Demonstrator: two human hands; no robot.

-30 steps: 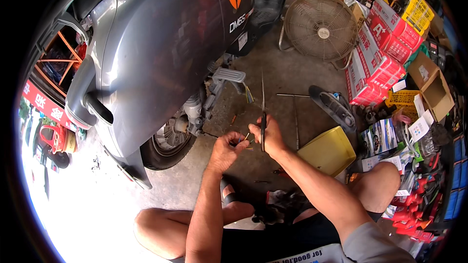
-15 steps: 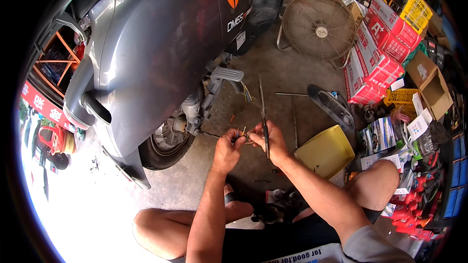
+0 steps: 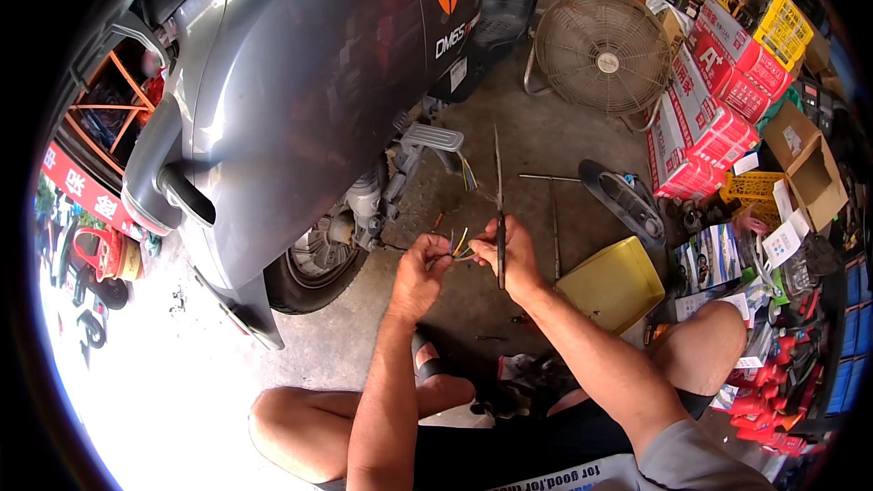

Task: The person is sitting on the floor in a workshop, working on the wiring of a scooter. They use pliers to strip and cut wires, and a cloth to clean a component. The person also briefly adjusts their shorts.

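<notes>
Pinched in my left hand [image 3: 418, 271] is the end of a cable. Its thin coloured wires [image 3: 462, 244], among them yellow and blue, fan out towards the right. My right hand [image 3: 516, 262] grips a long slim tool [image 3: 499, 195] with a black handle and a pointed metal blade, which points away from me. That hand's fingertips are close to the wire ends; whether they touch them I cannot tell. Another bunch of coloured wires [image 3: 468, 175] hangs beside the grey footrest [image 3: 432, 137] of a dark grey scooter [image 3: 300, 82].
The scooter's wheel [image 3: 318, 268] stands left of my hands. To the right lie a yellow tray [image 3: 611, 286], a T-shaped metal rod [image 3: 556, 227] and a dark elongated part [image 3: 623, 203]. Farther off are a floor fan [image 3: 605, 105] and red-and-white boxes [image 3: 696, 127].
My hands have drawn slightly apart, and the coloured wires show more plainly, spread between them. The blade stands a little more upright. The whole view has shifted slightly.
</notes>
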